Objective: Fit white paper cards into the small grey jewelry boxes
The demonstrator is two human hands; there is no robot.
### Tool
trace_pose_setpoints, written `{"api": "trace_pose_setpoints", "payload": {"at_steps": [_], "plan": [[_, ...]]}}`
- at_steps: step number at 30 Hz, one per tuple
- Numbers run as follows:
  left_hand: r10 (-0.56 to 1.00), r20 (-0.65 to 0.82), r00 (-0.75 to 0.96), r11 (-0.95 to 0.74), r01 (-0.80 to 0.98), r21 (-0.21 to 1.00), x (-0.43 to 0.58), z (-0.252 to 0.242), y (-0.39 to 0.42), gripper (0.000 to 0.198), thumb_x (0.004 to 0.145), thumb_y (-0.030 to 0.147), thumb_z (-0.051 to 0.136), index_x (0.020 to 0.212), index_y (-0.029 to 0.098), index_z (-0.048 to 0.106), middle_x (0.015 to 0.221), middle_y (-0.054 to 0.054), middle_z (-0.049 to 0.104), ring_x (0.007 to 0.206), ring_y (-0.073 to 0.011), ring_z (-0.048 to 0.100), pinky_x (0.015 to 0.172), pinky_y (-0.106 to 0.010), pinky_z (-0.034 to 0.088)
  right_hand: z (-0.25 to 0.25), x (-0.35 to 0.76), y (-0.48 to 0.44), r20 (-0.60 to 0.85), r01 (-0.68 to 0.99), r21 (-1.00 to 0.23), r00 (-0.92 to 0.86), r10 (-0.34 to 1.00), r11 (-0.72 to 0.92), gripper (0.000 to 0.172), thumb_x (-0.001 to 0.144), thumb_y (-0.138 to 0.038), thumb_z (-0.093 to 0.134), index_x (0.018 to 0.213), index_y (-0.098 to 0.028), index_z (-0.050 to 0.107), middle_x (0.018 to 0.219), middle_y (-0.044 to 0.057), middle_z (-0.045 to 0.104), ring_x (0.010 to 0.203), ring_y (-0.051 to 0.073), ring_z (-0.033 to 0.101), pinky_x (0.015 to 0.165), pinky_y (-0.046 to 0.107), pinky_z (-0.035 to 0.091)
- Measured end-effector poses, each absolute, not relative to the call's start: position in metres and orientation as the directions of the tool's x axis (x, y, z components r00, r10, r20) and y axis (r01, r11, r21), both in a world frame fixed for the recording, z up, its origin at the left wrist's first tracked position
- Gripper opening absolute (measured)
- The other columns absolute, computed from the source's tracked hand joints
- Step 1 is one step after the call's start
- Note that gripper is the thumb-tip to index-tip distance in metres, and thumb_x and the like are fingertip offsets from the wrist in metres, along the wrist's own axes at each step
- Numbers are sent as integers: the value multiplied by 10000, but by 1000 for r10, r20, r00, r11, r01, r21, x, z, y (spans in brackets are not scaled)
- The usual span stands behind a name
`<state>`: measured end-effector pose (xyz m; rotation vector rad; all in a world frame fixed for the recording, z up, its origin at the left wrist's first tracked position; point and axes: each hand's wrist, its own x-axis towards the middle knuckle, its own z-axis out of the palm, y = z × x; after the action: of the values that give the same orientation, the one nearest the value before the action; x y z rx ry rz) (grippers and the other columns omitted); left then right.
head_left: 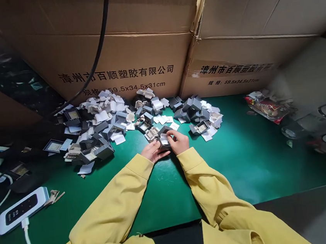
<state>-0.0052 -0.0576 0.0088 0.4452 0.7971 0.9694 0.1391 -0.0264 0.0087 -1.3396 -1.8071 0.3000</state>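
In the middle of the table, my left hand [152, 152] is closed around a small dark grey box [162, 130] with its lid up. My right hand [179, 142] is at the box's right side, thumb and finger pinched on a white card piece [164, 139] at the opening. How far the card sits inside is hidden by my fingers. Just beyond my hands lie a beige card insert [151, 133] and loose white cards [163, 119]. Another open grey box [199, 128] rests to the right of my right hand.
A big heap of grey boxes and white paper pieces [101, 117] spreads at the left, a smaller pile of boxes [192, 107] at the right. Cardboard cartons [132, 51] stand behind. A white device with a cable [23, 210], a snack packet [269, 107] and a clear jar [311, 124] flank the table.
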Motion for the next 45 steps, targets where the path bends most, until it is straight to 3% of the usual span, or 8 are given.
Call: {"api": "trace_pose_setpoints", "payload": {"at_steps": [10,16,21,26,34,37,41,45], "plan": [[858,-406,315,514,-542,665,-5,14,-58,268,783,224,599,1029,117,585,976,-115,639,868,-198,631,842,-406,516,15,140,-32,542,811,-408,-154,826,419,248,878,-267,417,858,-224,660,796,39,688,752,160,547,619,246,369],[856,-414,309,516,-531,671,-6,14,-57,298,789,251,596,1055,118,577,969,-112,642,841,-180,633,824,-370,525,28,148,-37,503,762,-485,-160,850,430,299,902,-337,387,926,-229,665,876,62,685,825,183,533,707,278,385],[856,-418,303,516,-533,671,-5,15,-58,275,800,247,582,1048,127,583,935,-95,644,851,-180,625,811,-359,528,26,148,-37,574,763,-384,-245,782,521,308,909,-302,387,855,-239,684,834,37,689,756,159,541,665,268,373],[863,-396,314,505,-542,672,-5,17,-59,247,786,237,601,1013,140,593,953,-74,629,827,-167,621,757,-332,545,19,145,-30,547,785,-281,-342,764,552,281,888,-384,436,863,-229,669,784,33,681,744,144,531,574,260,298],[873,-367,321,486,-517,705,-3,14,-60,336,738,288,657,1037,152,588,952,-81,623,831,-171,608,730,-327,542,20,141,-33,531,860,-174,-328,781,480,335,907,-408,393,812,-219,653,697,20,640,633,103,521,495,293,176],[890,-340,302,453,-517,726,-1,12,-61,383,726,301,666,1069,162,571,931,-76,622,821,-168,598,700,-320,539,21,139,-33,528,865,-180,-316,788,468,388,920,-419,344,806,-207,647,711,28,628,593,90,505,485,295,164],[899,-321,299,436,-529,728,-4,13,-61,345,729,280,662,1045,166,586,841,-47,612,711,-115,574,589,-221,510,22,139,-32,552,837,-184,-346,759,516,413,923,-426,324,792,-197,642,673,31,606,567,86,490,483,282,178],[898,-308,313,436,-549,713,-7,15,-62,321,749,254,635,1048,147,591,848,-54,610,683,-111,571,568,-226,522,25,140,-34,588,820,-145,-378,715,553,408,921,-419,345,743,-197,637,616,21,591,538,84,475,492,272,194]]}}
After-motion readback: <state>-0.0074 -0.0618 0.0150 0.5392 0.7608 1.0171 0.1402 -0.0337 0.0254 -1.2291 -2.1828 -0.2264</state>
